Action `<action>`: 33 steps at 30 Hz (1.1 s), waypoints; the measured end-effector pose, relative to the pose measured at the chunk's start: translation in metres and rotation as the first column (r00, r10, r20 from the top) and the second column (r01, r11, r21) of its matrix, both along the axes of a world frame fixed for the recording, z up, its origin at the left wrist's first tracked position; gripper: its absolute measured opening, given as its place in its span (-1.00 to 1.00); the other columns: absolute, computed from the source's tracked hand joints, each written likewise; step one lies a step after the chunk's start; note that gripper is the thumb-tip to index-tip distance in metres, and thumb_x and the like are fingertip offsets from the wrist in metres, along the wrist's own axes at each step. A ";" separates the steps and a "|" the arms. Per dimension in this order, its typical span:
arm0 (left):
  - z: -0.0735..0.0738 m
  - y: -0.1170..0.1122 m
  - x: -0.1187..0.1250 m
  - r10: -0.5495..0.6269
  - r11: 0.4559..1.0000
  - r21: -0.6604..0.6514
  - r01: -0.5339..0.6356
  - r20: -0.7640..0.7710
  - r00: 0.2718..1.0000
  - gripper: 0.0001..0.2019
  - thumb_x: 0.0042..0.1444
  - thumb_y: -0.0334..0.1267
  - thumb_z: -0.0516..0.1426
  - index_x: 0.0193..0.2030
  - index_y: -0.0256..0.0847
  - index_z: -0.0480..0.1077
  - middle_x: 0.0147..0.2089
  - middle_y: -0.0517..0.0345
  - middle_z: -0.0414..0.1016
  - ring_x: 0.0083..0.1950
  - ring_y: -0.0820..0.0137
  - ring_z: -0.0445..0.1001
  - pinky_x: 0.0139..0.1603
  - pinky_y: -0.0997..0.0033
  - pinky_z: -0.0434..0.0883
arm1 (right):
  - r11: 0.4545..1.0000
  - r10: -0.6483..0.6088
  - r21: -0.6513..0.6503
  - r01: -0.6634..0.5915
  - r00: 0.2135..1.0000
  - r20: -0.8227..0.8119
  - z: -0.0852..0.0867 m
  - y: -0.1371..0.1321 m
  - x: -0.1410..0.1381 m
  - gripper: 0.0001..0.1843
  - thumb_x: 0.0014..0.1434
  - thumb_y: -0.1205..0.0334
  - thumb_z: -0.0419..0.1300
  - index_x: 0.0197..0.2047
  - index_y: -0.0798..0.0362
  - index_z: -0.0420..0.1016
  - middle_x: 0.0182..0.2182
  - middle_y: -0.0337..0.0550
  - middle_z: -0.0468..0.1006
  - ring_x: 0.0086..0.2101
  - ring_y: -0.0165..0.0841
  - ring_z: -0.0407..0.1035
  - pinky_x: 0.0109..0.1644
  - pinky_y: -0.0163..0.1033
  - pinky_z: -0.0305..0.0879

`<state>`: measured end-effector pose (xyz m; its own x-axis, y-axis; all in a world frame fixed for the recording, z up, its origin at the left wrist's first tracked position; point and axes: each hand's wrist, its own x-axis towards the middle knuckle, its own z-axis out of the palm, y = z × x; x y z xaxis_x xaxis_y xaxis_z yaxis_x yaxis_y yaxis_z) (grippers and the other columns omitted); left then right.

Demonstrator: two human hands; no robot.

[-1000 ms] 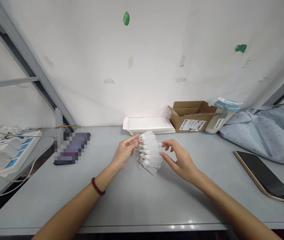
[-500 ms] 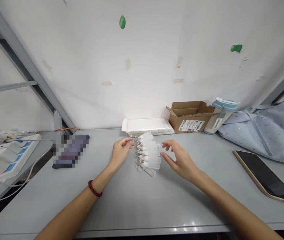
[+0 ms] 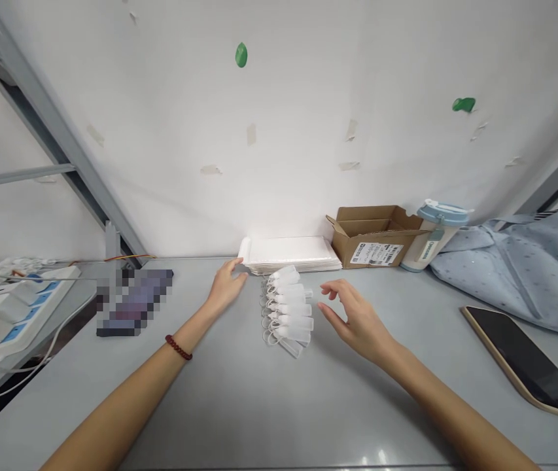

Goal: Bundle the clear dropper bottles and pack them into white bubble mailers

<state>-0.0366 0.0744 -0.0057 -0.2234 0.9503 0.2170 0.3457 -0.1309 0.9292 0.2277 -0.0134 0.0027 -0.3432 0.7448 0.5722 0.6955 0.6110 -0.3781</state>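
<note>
White, translucent plastic pieces (image 3: pixel 296 323) with thin loops lie in an overlapping row on the grey table (image 3: pixel 210 412), in front of a stack of white envelopes (image 3: pixel 291 251). The right hand (image 3: pixel 360 320) is just beside their right ends, thumb and fingers well parted, holding nothing. The left hand (image 3: pixel 226 286) is at the left end of the stack, thumb and forefinger slightly apart; whether its fingertips touch the envelopes, I cannot tell.
</note>
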 end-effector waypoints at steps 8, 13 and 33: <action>0.013 -0.016 0.002 -0.048 0.999 -0.008 0.054 0.340 0.939 -0.44 -0.13 -0.34 0.21 0.10 -0.26 0.30 0.00 -0.06 0.44 0.09 0.23 0.36 0.02 0.34 0.30 | 0.999 -0.035 -0.007 0.035 0.999 -0.006 0.001 0.003 0.004 -0.82 0.24 0.23 0.00 -0.08 0.03 0.18 -0.24 -0.05 0.37 -0.27 -0.29 0.33 -0.23 -0.14 0.37; 0.028 -0.029 -0.005 -0.149 0.988 0.075 0.133 0.663 0.734 -0.71 -0.16 -0.45 0.23 -0.21 -0.36 0.45 -0.12 -0.03 0.49 -0.03 0.27 0.44 -0.02 0.33 0.37 | 0.999 -0.039 0.005 0.039 0.999 0.001 -0.004 0.007 0.005 -0.81 0.23 0.23 0.00 -0.07 0.03 0.18 -0.21 -0.03 0.37 -0.26 -0.28 0.32 -0.21 -0.12 0.36; 0.038 -0.078 0.028 -0.601 0.697 0.126 0.706 0.640 0.480 -0.61 0.03 -0.31 0.14 0.04 -0.26 0.41 0.08 -0.11 0.42 0.18 0.06 0.27 0.06 0.19 0.28 | 0.983 -0.128 0.151 0.106 0.982 0.142 -0.006 0.016 0.014 -0.29 0.19 0.03 0.06 0.30 0.02 -0.16 0.19 0.13 0.10 0.19 -0.06 -0.01 0.16 0.15 0.08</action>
<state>-0.0088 -0.0034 0.0326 0.4504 0.8816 0.1411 -0.4110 0.0644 0.9094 0.2414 0.0025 -0.0037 -0.3487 0.6997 0.6236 0.8077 0.5619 -0.1788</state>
